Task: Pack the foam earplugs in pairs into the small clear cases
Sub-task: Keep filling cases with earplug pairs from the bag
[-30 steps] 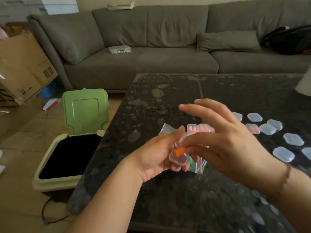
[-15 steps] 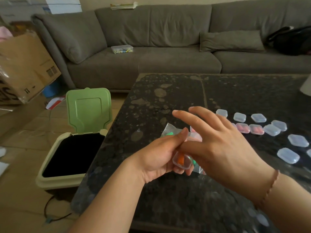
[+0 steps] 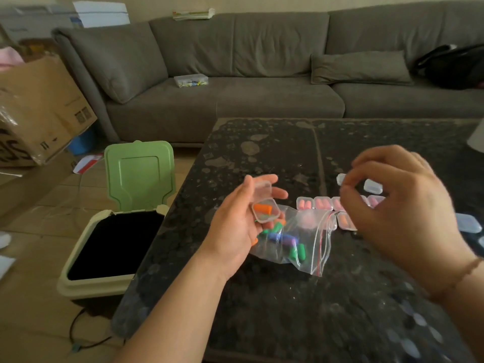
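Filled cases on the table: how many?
5: three pink cases in a row behind the bag, a fourth pink by the right hand, an orange case below them. The hand may hide more.
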